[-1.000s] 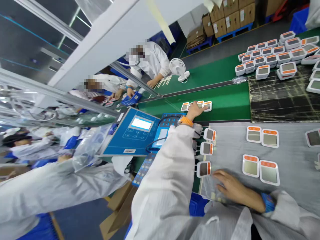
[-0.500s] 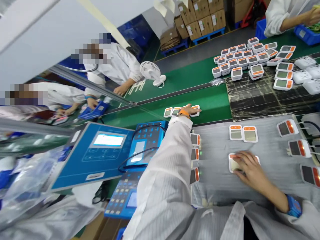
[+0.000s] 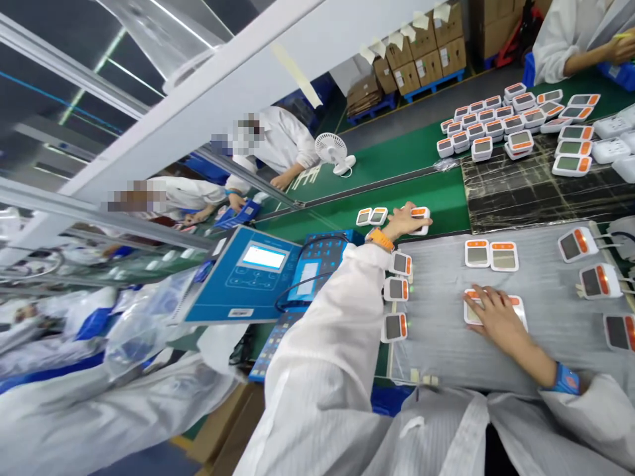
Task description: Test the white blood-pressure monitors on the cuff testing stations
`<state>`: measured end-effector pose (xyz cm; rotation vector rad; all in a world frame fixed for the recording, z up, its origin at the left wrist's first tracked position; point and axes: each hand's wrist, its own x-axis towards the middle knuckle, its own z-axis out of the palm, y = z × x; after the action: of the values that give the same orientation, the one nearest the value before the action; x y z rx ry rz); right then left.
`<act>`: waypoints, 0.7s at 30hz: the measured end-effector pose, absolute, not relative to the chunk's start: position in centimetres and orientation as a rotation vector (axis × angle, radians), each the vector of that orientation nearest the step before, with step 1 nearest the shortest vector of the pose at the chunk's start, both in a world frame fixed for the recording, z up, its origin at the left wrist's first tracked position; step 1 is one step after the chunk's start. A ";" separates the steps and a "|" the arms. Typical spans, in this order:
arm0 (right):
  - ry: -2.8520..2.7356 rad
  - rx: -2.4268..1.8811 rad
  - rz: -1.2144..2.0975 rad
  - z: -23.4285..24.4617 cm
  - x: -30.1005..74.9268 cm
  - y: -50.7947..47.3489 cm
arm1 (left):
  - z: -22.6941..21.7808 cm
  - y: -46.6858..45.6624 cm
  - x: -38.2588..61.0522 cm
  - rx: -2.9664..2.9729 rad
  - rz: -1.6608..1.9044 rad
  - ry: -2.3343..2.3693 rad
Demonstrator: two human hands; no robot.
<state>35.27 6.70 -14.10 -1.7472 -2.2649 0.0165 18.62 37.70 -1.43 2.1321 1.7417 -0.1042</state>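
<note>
My left hand (image 3: 401,223) reaches to the green belt's near edge, its fingers around a white device with a screen and orange strip (image 3: 420,213). Two similar devices (image 3: 371,216) lie on the belt to its left. On the grey mat (image 3: 436,330), my right hand (image 3: 501,322) lies with fingers spread over a pair of these devices (image 3: 518,308), partly covering them. Beyond it, another pair (image 3: 491,256) sits side by side. Several devices line the mat's left edge (image 3: 395,289), and cabled ones (image 3: 600,281) stand along its right.
Blue test instruments (image 3: 243,274) with cables stand left of my left arm. Across the belt are a small white fan (image 3: 333,151), many stacked devices (image 3: 489,125) and a black wrapped board (image 3: 516,192). Co-workers in white coats (image 3: 288,139) sit opposite. A metal frame (image 3: 149,218) crosses the left.
My left hand has moved slightly right and nearer with a device, apart from the two on the belt. My right hand's fingers have spread flatter over the pair. The view has shifted.
</note>
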 end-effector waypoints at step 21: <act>-2.339 -1.591 0.036 -13.4 37.5 5.9 | -5.7 21.6 16.7 2.386 0.183 1.877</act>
<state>37.46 5.87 -13.43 -1.5906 -2.3395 0.0358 16.72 21.62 -5.67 2.3863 1.8768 0.1834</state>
